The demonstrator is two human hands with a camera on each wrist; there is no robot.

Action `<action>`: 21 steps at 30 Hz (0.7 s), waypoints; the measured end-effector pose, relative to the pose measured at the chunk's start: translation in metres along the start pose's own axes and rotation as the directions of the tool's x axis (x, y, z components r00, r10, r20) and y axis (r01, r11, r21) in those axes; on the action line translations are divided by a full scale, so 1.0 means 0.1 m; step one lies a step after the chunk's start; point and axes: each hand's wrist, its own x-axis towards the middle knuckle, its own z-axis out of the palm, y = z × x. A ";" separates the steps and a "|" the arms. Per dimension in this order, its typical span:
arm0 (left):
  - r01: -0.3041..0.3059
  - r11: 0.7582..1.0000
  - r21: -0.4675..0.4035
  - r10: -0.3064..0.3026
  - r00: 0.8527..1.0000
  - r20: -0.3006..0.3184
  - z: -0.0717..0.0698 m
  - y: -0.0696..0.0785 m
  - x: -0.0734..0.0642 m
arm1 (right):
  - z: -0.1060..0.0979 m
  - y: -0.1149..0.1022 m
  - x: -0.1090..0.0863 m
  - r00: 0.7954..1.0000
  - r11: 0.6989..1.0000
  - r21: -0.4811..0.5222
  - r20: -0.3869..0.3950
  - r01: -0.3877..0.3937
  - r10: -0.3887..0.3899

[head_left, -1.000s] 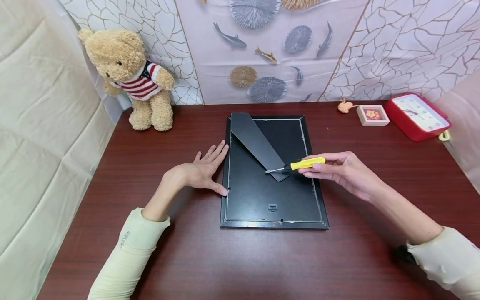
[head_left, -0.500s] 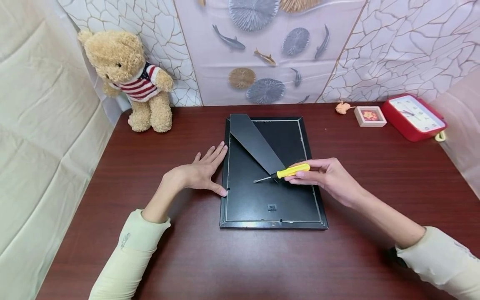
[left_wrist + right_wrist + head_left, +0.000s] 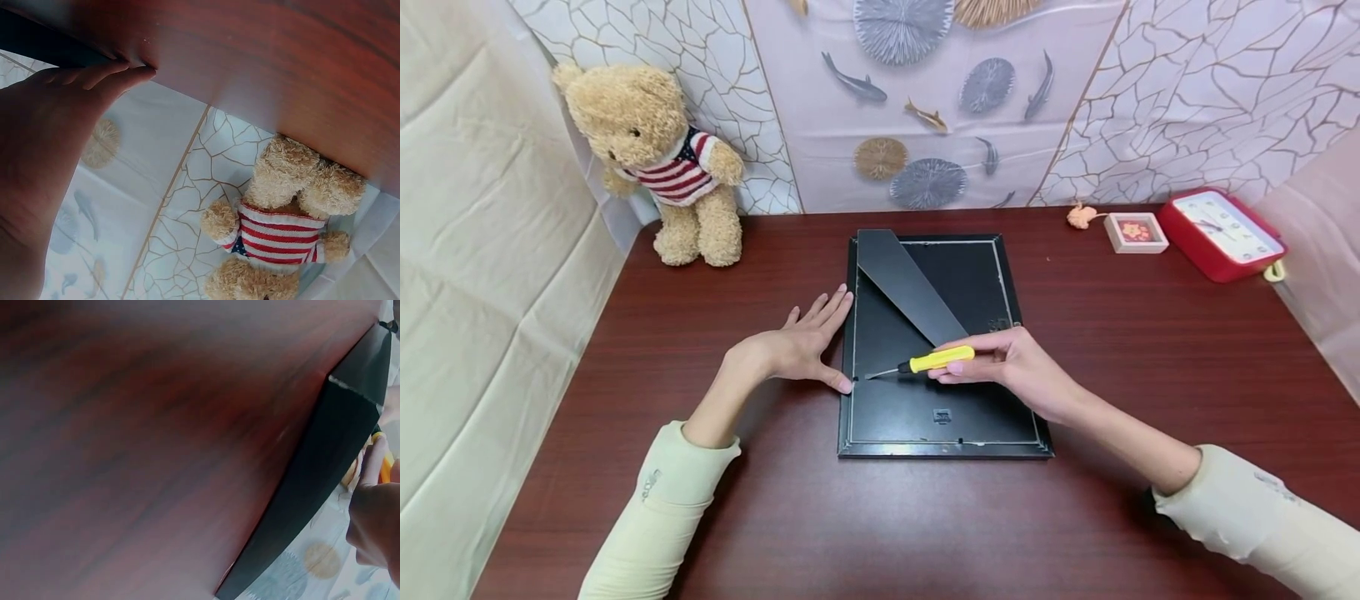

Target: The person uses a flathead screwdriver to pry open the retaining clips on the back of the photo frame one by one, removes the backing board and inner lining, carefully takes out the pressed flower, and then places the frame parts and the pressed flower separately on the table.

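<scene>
A black picture frame lies back side up on the table, its stand leg slanting across the backing. My right hand pinches a yellow-handled screwdriver between thumb and fingers. The screwdriver's metal tip is close to the small dark tab at the frame's left inner edge. At that left side my left hand lies with fingers spread, fingertips and thumb against the frame's border. In the right wrist view the frame's side hides part of the right hand.
A teddy bear in a striped sweater stands at the back left of the table. At the back right are a red clock, a small white box and a small orange ornament.
My right hand has carried the screwdriver leftward and slightly nearer, from over the stand leg's end to the frame's left inner edge. The left hand has stayed in place.
</scene>
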 end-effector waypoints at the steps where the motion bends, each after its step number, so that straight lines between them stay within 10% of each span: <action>1: 0.000 1.000 -0.001 0.000 1.000 0.000 0.00 0.00 -0.01 | 0.02 0.00 0.01 1.000 1.000 -0.006 0.008 0.004 -0.004; 21: 0.006 0.999 0.035 -0.006 1.000 0.006 -0.07 0.16 -0.09 | 0.15 0.00 0.07 0.999 0.999 -0.012 -0.011 -0.037 0.037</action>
